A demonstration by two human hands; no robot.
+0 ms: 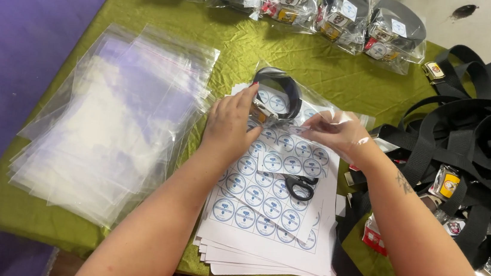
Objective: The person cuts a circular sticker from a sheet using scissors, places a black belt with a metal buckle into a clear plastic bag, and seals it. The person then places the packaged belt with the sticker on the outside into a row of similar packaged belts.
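Belt (278, 87), black and coiled, sits inside a clear bag (303, 104) at the middle of the green tablecloth (301, 53), over a stack of sheets of round blue stickers (262, 209). The left hand (229, 127) pinches the bag's near edge to steady it; the right hand (335, 133) is slipped into the bag's mouth, fingers closed on a small sticker strip, apparently to place it inside. Scissors (299, 187) lie on the sheets. Empty bags (115, 119) are piled left, loose belts (473, 142) right, packed belts (306, 6) far.
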